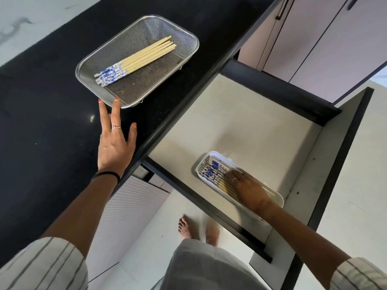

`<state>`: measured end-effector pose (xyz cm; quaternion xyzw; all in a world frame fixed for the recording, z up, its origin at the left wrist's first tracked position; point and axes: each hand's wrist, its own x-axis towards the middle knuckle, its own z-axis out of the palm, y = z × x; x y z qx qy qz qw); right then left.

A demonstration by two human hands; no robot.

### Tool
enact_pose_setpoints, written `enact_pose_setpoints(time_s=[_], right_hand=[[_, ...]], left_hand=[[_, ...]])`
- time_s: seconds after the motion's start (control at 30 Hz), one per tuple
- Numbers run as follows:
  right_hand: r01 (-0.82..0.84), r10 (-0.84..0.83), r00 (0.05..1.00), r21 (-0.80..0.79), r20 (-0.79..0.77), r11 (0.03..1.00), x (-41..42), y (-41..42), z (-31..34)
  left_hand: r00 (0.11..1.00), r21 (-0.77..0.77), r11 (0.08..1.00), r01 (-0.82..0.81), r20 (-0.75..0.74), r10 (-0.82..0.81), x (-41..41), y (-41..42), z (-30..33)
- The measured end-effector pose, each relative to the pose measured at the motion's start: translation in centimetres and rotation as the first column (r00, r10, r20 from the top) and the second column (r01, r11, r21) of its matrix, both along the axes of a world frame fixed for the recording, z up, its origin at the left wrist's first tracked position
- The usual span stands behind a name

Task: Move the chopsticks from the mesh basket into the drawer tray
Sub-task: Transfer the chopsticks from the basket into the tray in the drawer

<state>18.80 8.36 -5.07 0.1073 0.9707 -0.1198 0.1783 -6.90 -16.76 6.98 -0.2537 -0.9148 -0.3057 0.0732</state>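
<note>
A steel mesh basket [189,41] sits on the black counter and holds several bamboo chopsticks [144,56] with blue-and-white ends, lying side by side. My left hand [115,141] is open, its fingertips touching the basket's near rim. In the open drawer a white tray [276,198] holds several more chopsticks [213,171]. My right hand [249,189] lies flat on top of those chopsticks, fingers spread, covering their plain ends.
The black counter [41,122] runs along the left. The drawer [240,122] has a pale bare floor around the tray and dark walls. Pale cabinet doors [324,38] stand at the upper right. My bare feet [199,229] are on the tiled floor below.
</note>
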Motion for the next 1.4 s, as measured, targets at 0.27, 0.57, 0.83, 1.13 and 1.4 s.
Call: enact_pose_setpoints(time_s=[0.27,0.57,0.83,1.13,1.4], right_hand=[[-0.244,0.244,0.97,0.065,0.0,0.968,2.1,1.8,-0.7],[-0.29,0.295,0.955,0.24,0.013,0.927,1.8,1.1,-0.5],[-0.283,0.295,0.956,0.248,-0.009,0.926,1.9,1.4,-0.7],[-0.278,0.28,0.96,0.098,-0.013,0.956,1.6,1.6,-1.8],[-0.222,0.223,0.974,-0.025,0.032,0.975,1.7,1.8,-1.9]], left_hand=[[1.0,0.008,1.0,-0.006,-0.002,0.006,0.4,0.2,0.3],[1.0,0.01,1.0,-0.016,-0.01,0.016,0.5,0.4,0.4],[1.0,0.021,1.0,-0.015,-0.015,0.015,0.5,0.5,0.4],[1.0,0.014,1.0,-0.022,-0.017,0.023,0.8,0.7,0.6],[0.999,0.008,1.0,-0.029,-0.012,0.029,0.8,0.6,0.6]])
